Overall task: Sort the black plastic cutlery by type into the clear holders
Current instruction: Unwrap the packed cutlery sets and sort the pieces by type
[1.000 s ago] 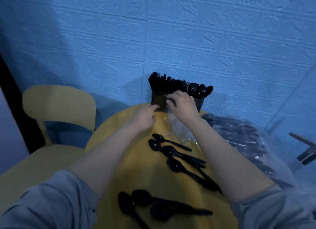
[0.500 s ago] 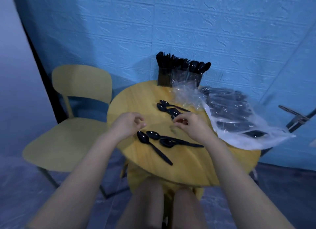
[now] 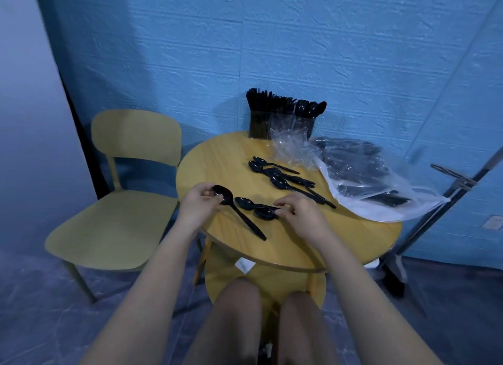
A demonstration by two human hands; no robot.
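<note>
At the near edge of the round wooden table [image 3: 313, 245], my left hand [image 3: 197, 205] pinches the bowl of a black spoon [image 3: 236, 211], its handle slanting toward me. My right hand [image 3: 302, 215] curls its fingertips onto two more spoons [image 3: 254, 206] lying just beside the first; it seems to pinch their handles, though my fingers hide the contact. Farther out, a loose cluster of spoons [image 3: 283, 179] rests on the wood. To their right, a crumpled clear plastic bag [image 3: 362, 185] holds more black cutlery and crowds the table's far side. At the back edge, against the blue wall [image 3: 272, 38], stand the clear holders [image 3: 280, 123], packed upright with black cutlery, spoons on the right. A yellow chair [image 3: 122, 201] stands to the left.
</note>
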